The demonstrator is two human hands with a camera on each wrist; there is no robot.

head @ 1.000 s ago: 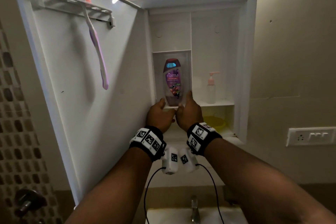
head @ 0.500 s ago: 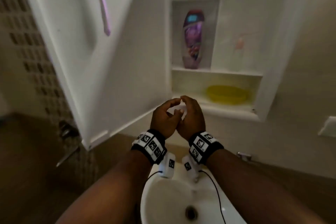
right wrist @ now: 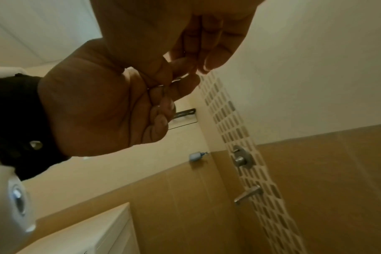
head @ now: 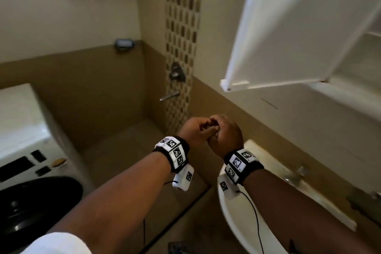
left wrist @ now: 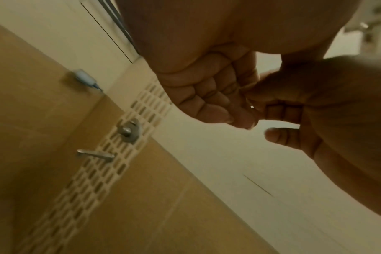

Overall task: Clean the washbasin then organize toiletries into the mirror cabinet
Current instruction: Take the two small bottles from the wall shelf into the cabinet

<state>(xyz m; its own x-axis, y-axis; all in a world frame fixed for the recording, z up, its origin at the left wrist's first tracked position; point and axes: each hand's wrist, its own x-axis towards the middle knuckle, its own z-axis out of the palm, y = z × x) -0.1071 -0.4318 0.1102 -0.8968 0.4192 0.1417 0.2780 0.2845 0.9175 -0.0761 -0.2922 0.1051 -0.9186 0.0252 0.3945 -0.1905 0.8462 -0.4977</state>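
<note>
Cabinet [head: 367,57] first: only a sliver of its white shelves shows, above the basin [head: 237,218] and to the right, with the door [head: 299,27] swung wide open over it. A second ago both my hands were up at the purple bottle on the middle shelf. Since then they have come down and away, and my head has turned left, so the bottle and the other shelved things are out of view now. I judge the bottle is set and left standing inside, so that item is done.

My left hand [head: 193,132] and right hand [head: 226,136] meet in the air just above the basin's left rim. Both are curled, fingertips touching each other, and I see nothing held between them. The left wrist view shows my left fingers [left wrist: 207,96] folded into the palm. A small glint sits where the two hands meet, and I cannot tell what it is. The right wrist view shows my right fingers [right wrist: 207,34] loosely bent over the left ones.

The tap [head: 296,175] stands at the basin's back edge. Left of the basin, across the floor, a washer [head: 24,130] has a few small things lying on its top. Beyond the basin on the far wall are a shower valve [head: 177,72] and spout [head: 169,96], and further left a dispenser [head: 123,44] sits on the ledge.

With empty hands and the door still open, I take it I am looking for the next toiletry to fetch, so organizing is underway but not finished.
</note>
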